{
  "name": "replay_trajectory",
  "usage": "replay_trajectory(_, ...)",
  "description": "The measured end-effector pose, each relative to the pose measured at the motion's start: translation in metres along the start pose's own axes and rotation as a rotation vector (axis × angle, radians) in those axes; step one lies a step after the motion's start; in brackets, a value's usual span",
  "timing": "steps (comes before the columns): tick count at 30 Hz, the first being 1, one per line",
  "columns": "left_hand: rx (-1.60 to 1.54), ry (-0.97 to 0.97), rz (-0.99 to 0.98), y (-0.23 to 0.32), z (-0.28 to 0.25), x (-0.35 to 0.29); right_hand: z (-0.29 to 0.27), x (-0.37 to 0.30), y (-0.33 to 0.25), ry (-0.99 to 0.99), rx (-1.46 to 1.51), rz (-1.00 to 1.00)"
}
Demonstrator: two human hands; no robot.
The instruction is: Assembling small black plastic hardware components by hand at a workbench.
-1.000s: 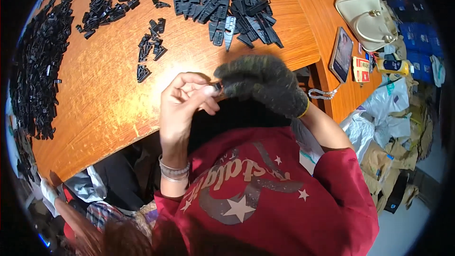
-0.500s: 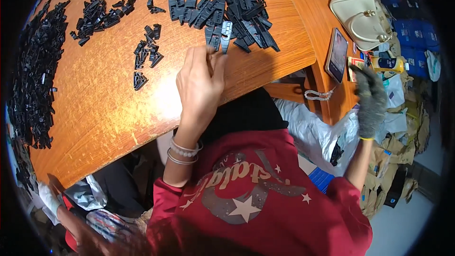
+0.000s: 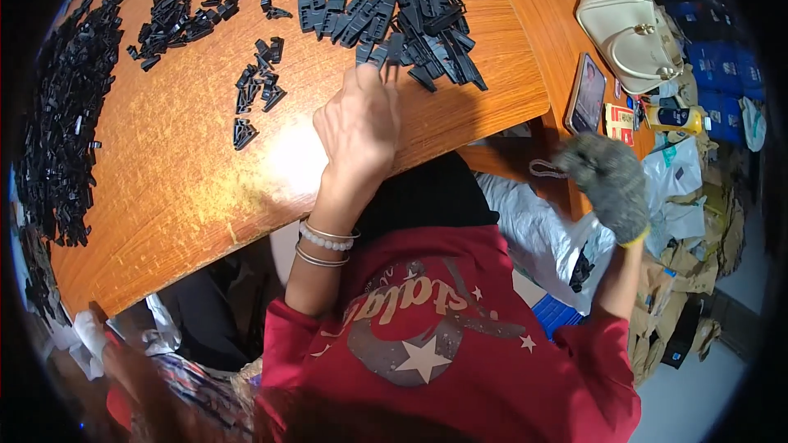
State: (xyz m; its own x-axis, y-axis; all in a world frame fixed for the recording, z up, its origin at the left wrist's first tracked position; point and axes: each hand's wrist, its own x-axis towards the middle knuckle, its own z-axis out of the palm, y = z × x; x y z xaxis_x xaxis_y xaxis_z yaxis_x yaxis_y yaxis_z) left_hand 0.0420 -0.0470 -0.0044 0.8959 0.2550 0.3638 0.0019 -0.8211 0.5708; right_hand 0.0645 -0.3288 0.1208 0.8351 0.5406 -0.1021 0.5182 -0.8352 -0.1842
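Left hand [image 3: 355,123] perhaps touches black parts [image 3: 379,20]; right hand [image 3: 611,184] gloved.

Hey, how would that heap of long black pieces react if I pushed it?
The heap would probably spread apart, since its pieces overlap loosely. Each piece looks stiff, keeping its straight, tapered shape, and likely light, being narrow and slotted.

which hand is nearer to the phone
Right. The gloved right hand is just below the phone in the picture; the bare left hand is well to its left, by the long black pieces.
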Motion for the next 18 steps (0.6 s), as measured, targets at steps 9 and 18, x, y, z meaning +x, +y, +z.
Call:
replay_trajectory(9, -0.046, -0.003, 0.001, 0.005, 0.004, 0.011, 0.059, 0.074, -0.058, 0.197, 0.107, -0.242)
replay_trajectory(18, 0.036, 0.064, 0.103, 0.001, 0.002, 0.013, 0.088, 0.079, -0.059, 0.323, 0.069, -0.44)
